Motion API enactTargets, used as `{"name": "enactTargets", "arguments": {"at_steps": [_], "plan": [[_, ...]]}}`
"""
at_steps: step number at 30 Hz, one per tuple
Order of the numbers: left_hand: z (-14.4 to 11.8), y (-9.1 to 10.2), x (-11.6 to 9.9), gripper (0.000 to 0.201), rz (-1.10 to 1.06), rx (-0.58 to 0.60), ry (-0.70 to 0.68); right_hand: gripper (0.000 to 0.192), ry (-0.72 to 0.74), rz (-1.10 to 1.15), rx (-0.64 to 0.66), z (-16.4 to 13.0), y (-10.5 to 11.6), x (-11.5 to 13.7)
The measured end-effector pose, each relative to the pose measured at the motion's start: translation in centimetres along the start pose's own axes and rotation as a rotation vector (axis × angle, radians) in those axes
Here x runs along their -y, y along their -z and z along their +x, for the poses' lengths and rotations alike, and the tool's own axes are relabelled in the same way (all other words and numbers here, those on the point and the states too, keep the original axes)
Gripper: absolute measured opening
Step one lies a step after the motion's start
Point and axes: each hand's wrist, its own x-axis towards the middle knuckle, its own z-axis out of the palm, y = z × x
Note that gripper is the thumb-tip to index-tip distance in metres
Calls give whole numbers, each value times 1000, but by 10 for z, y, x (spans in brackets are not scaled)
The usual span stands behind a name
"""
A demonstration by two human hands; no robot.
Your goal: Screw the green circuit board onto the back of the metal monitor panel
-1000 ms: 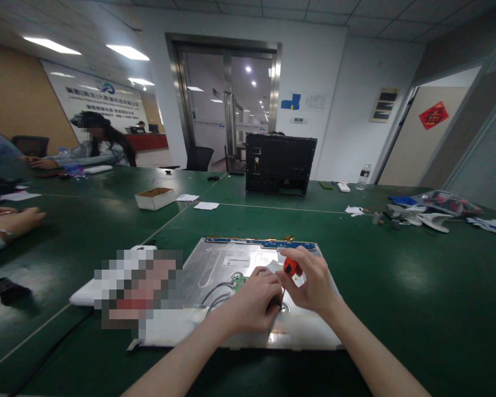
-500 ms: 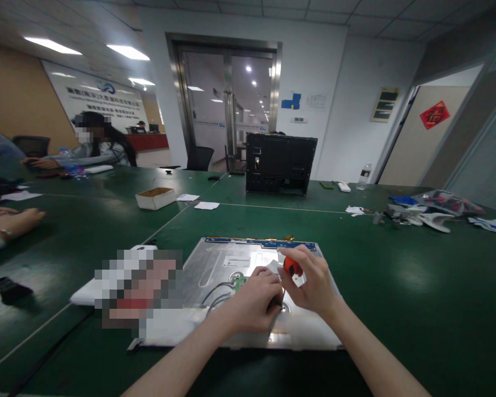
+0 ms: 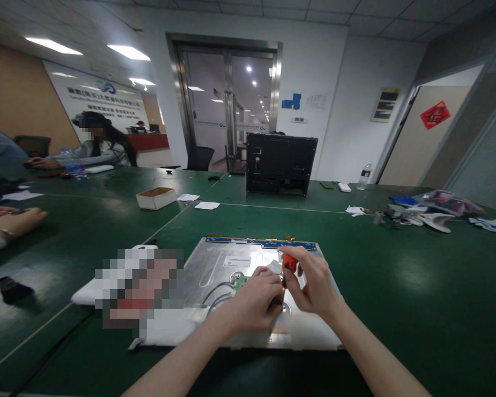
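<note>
A silver metal display panel (image 3: 227, 262) lies flat on the green table (image 3: 396, 275) in front of me, with a blue circuit strip (image 3: 264, 242) along its far edge and thin cables (image 3: 217, 292) running over its back. My right hand (image 3: 312, 281) grips a screwdriver with an orange handle (image 3: 289, 263), held upright over the panel. My left hand (image 3: 254, 298) rests on the panel right beside the screwdriver's tip, fingers curled around the shaft's lower end. The tip itself is hidden by my fingers.
A black monitor housing (image 3: 281, 164) stands upright at the table's far side. A small cardboard box (image 3: 155, 197) and papers lie at the back left, and loose parts (image 3: 421, 215) at the right. Other people's hands (image 3: 11, 220) rest at the left edge; a person (image 3: 99, 146) sits further back.
My right hand has turned slightly on the screwdriver handle, which now stands a little more upright. My left hand stays in place.
</note>
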Motion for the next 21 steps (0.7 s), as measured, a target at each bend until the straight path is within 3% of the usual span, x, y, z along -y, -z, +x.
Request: {"name": "enactTargets", "arguments": {"at_steps": [6,12,17,21], "plan": [[0,1,0,17,1,7,8,35,-1,-38,-39,0,-3,0],[0,-2,2,13,2,6,7,24,18,-100,-83,-3,-7,-4],[0,-3,2,12,-12,-6,17,17,10,-111,-79,-2,-6,-3],[-1,-1,0,12,-13,0,16,23,11,-64,-38,2,0,-1]]}}
